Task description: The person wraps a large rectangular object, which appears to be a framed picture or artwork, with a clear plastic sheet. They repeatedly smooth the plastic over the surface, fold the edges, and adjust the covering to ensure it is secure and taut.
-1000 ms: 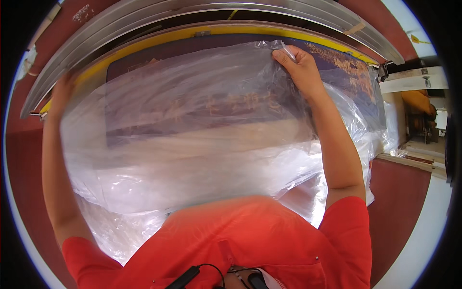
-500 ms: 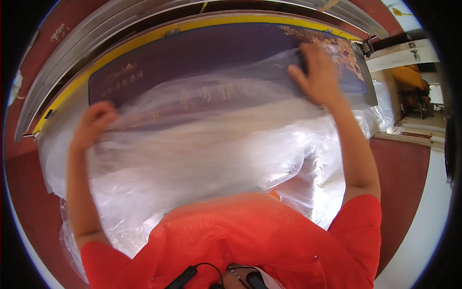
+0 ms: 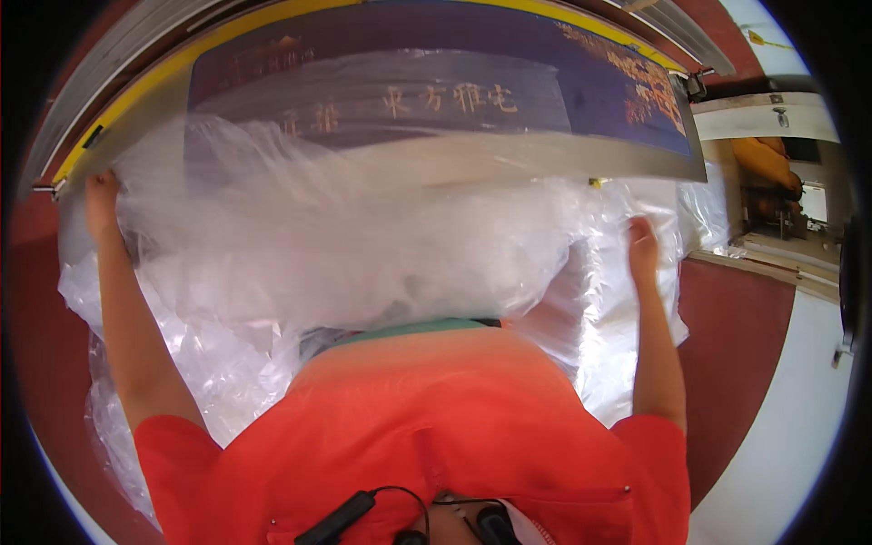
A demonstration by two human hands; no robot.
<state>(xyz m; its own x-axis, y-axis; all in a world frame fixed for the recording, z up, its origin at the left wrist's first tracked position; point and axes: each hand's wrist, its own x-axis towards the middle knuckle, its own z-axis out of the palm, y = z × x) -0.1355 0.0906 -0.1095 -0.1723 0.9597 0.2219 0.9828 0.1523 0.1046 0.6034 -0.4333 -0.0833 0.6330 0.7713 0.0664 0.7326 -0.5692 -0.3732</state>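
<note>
A wide printed panel (image 3: 381,36), dark purple with gold characters and a gold branch pattern at its right end, lies in front of me. Thin clear plastic film (image 3: 381,227) covers its near part in folds and hangs toward my body. My left hand (image 3: 102,200) is closed at the far left by the panel's grey border, pinching the film's edge. At the right, my right hand (image 3: 643,243) hangs below the panel's near edge, in front of the plastic. Its fingers are curled, and what they hold, if anything, does not show.
Yellow edging (image 3: 109,118) runs behind the panel, with grey metal rails (image 3: 100,86) beyond it. More crumpled plastic (image 3: 209,363) hangs low on the left. To the right are a pale ledge with a latch (image 3: 763,118) and an orange-yellow object (image 3: 765,168). The floor (image 3: 736,363) is dark red.
My left hand has moved outward to the left. My right hand has come off the panel and down toward me. The film has shifted, uncovering the panel's right end, and the view has tilted.
</note>
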